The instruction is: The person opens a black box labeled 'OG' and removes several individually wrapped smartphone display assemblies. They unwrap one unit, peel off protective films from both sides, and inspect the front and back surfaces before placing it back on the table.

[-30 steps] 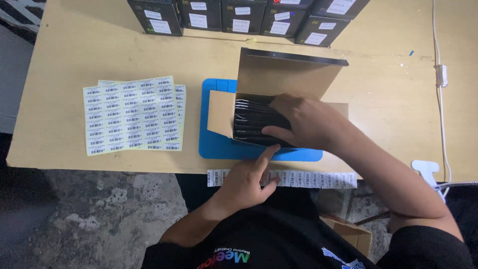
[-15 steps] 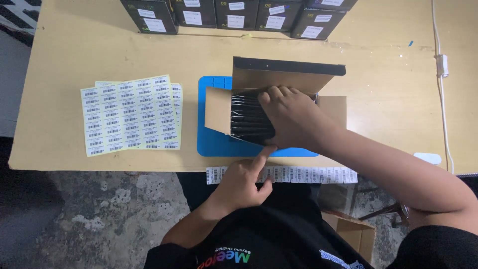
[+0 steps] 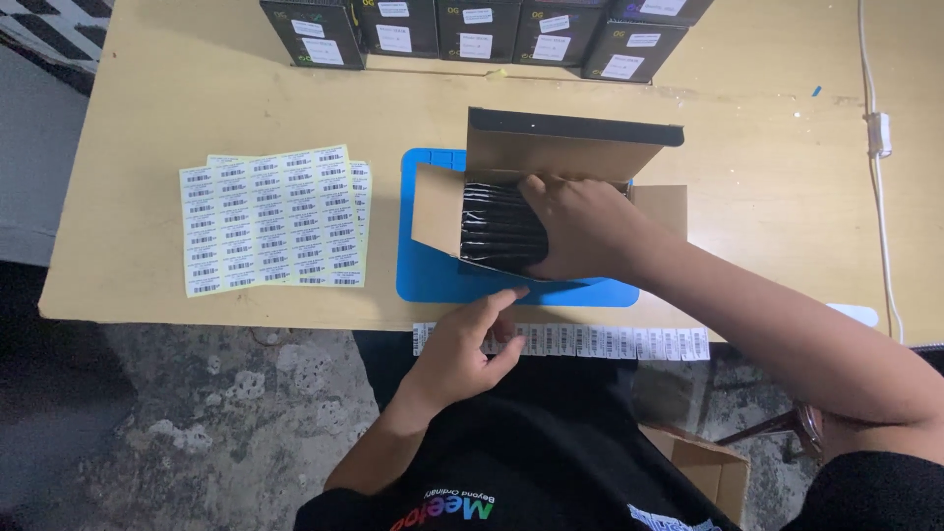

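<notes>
Nearest the wearer, the left hand (image 3: 462, 349) hovers at the front edge of the pale wooden bench (image 3: 147, 118). Its fingers (image 3: 497, 300) are loosely spread and grasp nothing, with the forefinger stretched toward the long white strip of barcode stickers (image 3: 600, 341) that hangs along that edge. The thumb lies just over the strip; whether a sticker is already lifted cannot be told.

Just beyond, a blue rectangular mat (image 3: 423, 280) lies flat on the bench, and on it sits the open brown cardboard box with a black-edged lid (image 3: 565, 147), lid standing up at the far side. The right hand (image 3: 580, 231) reaches into it from the right, forearm crossing the bench edge, palm down. Its fingers are curled over the row of glossy black packets (image 3: 497, 226) packed upright inside, pressing or gripping them; which of the two is unclear.

Judging from this, the step in hand looks like steadying the packets while a sticker is being fetched. A next move would call for peeling one sticker cleanly with the free hand and keeping the packets from tipping.

To the left lie yellow-backed sheets of barcode stickers (image 3: 270, 221), well apart from the box. Farthest off, a row of black boxes with white stickers (image 3: 472, 29) lines the far edge.
</notes>
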